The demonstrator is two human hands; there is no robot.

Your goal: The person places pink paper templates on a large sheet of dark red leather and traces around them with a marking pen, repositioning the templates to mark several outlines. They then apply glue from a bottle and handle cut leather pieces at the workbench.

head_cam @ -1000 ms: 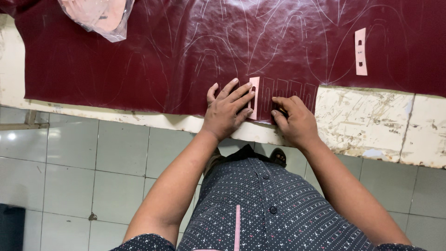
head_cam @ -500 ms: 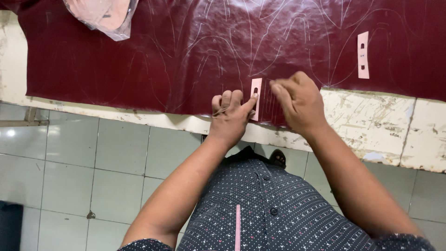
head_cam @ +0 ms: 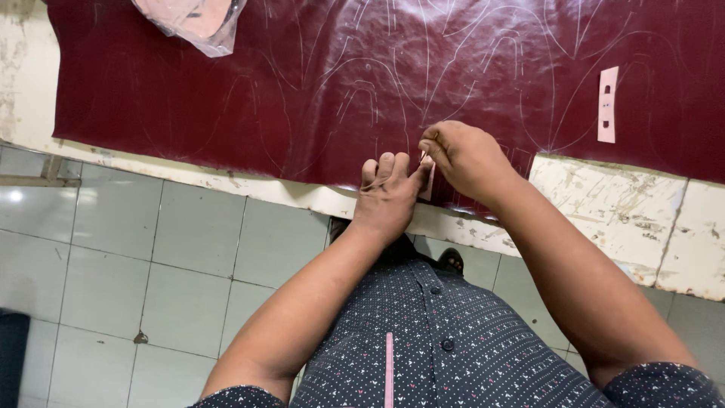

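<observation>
Head view: the left hand (head_cam: 389, 198) lies flat with its fingers spread, pinning a small pale pink template strip (head_cam: 427, 183) onto the dark red leather sheet (head_cam: 249, 98), right at the near edge of the surface (head_cam: 619, 219). Just beside it, the right hand (head_cam: 466, 159) is pinched shut around a thin marking tool (head_cam: 424, 156), tip at the strip's top edge. Looks like the tracing step to me, so the strip can't slip. A second pink strip (head_cam: 608, 104) sits well off past the right hand, and a plastic bag of pink pieces (head_cam: 198, 21) lies far beyond the left.
</observation>
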